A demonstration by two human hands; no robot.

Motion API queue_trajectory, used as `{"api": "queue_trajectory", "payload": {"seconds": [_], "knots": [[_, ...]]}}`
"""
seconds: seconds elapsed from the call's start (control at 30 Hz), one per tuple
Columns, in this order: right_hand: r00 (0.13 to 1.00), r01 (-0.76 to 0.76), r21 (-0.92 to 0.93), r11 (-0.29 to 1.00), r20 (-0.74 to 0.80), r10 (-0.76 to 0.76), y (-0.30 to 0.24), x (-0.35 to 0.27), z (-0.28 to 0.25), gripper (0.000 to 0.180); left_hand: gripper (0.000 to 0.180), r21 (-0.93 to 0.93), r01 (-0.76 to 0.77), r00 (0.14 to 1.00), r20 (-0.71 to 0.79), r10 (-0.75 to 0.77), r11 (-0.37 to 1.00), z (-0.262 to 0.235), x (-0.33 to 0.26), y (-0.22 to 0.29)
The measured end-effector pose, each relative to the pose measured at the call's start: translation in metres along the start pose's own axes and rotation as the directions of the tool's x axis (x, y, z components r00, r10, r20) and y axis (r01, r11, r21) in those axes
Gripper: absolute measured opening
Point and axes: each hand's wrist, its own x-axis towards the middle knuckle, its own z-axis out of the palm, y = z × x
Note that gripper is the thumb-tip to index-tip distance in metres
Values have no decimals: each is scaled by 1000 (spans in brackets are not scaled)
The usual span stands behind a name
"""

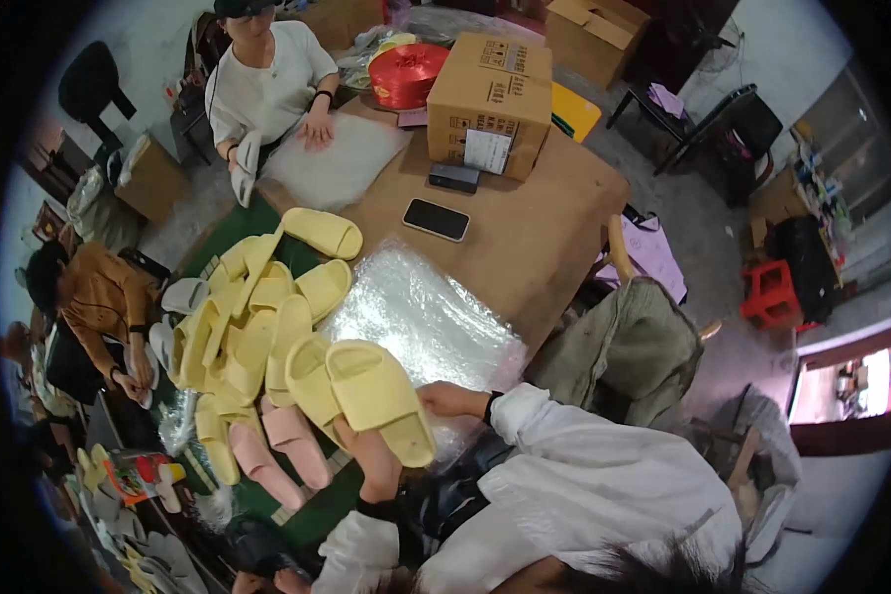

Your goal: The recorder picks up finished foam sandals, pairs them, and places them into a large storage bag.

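Note:
In front of me is a pair of yellow slippers (374, 386), one overlapping the other, tilted with their open toes toward me. My left hand (371, 460) is closed on the pair from the near side, its fingers partly hidden by the slippers. My right hand (453, 399) is at the right edge of the nearer slipper, fingers curled against it, the tips partly hidden. Under and beyond the pair lies a stack of clear plastic bags (416, 302). To the left, yellow slippers (243, 337) are heaped, with a pink pair (277, 450) at the near side.
A phone (436, 220), a small dark box (453, 178) and a large carton (490, 104) stand on the brown tabletop (564, 208). Red ribbon (406, 76) lies beside the carton. One person (267, 89) works across the table, another (109, 307) at left. A draped chair (624, 346) is at right.

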Motion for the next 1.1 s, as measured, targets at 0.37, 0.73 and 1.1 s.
{"api": "queue_trajectory", "payload": {"seconds": [0.37,0.73,1.1], "knots": [[643,-399,-225,889,-760,96,48,16,-189,53,84,990,-140,974,139,-181,9,16,50,-131],[715,-602,-462,651,-675,182,93,156,-290,97,87,978,-134,951,173,-256,162,12,50,-140],[822,-517,-630,580,-555,131,83,157,-305,80,94,993,-57,942,89,-324,105,21,55,-140]]}}
